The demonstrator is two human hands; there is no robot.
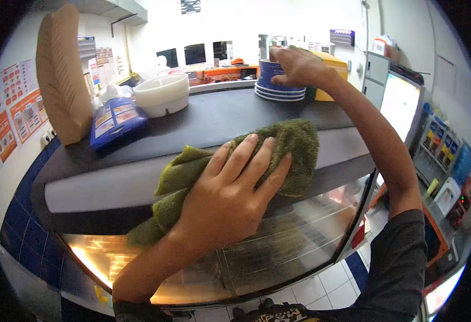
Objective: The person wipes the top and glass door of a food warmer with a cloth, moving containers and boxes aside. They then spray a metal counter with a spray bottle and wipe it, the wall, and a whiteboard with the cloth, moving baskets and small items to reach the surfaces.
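Observation:
My left hand (227, 201) presses a green cloth (297, 155) against the light sloping front edge of the counter. Its fingers lie spread over the bunched fabric, and the cloth's folds stick out to the left below the wrist. Farther back, my right hand (302, 67) grips a stack of blue paper buckets (278, 95), upside down with their white rims at the bottom. Its fingers reach over the top and the thumb lies along the side. A yellow box (329, 80) stands right behind that hand, partly covered by the forearm.
On the dark countertop (214, 115), a white round container (163, 94), a blue pouch (117, 121) and a tall brown cardboard piece (63, 75) stand at the left. Below the edge is a lit glass display case (235, 268). Shelves with goods (439, 139) are at the right.

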